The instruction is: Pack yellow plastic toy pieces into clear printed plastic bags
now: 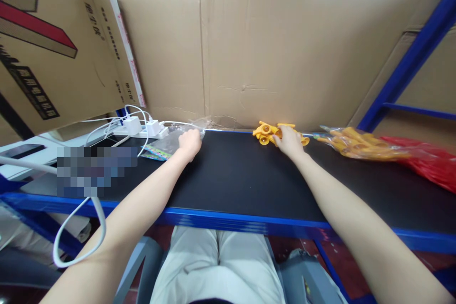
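My left hand (190, 145) is closed around the edge of a clear plastic bag (173, 137), which lies toward the back of the black tabletop (245, 180). A colourful printed strip shows at the bag's lower left end. Over to the right, my right hand (289, 140) grips a small pile of yellow plastic pieces (265, 132) with tubular bodies and flared round ends. The palm hides part of that pile, and I cannot tell how many pieces the fingers hold.
At right lie a clear bag of similar yellow pieces (363, 142) and a red plastic bag (427, 159). A white power strip (156, 132) with plugs and cables stands at left. A cardboard wall (270, 57) closes the back; a white cable loop (101, 228) crosses my left forearm.
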Action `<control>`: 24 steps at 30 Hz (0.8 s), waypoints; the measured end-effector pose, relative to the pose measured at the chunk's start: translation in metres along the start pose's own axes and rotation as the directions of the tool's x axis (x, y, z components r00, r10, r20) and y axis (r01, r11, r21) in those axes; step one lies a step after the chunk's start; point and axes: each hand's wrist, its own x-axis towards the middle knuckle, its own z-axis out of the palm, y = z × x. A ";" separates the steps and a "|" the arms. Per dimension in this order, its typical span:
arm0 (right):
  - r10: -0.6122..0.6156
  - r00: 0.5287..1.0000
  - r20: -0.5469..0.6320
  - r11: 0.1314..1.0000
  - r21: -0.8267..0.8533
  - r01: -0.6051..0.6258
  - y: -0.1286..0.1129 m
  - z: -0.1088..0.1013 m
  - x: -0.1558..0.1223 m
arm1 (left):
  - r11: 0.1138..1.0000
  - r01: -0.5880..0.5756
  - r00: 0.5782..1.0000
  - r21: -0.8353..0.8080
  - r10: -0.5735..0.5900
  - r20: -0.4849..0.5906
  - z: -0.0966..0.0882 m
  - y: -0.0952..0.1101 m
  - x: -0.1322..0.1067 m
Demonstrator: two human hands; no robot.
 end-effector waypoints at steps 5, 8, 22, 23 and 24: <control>-0.019 0.999 -0.038 0.999 0.047 0.021 0.001 0.002 0.004 | 0.993 -0.072 0.979 -0.094 0.052 -0.199 -0.020 0.001 -0.008; -0.003 0.998 -0.064 0.996 0.093 0.009 -0.001 -0.002 0.004 | 0.943 -0.306 0.917 -0.133 0.254 -0.307 -0.022 0.008 -0.013; 0.117 0.989 0.086 0.827 0.543 -0.145 -0.019 -0.048 0.003 | 0.780 -0.602 0.760 -0.169 0.625 0.179 0.014 0.004 -0.005; 0.075 0.987 0.143 0.773 0.617 -0.148 -0.020 -0.050 0.002 | 0.789 -0.592 0.763 -0.165 0.615 0.200 0.016 0.002 -0.004; 0.023 0.980 0.199 0.718 0.679 -0.154 -0.021 -0.052 0.002 | 0.796 -0.583 0.765 -0.164 0.605 0.221 0.017 0.001 -0.002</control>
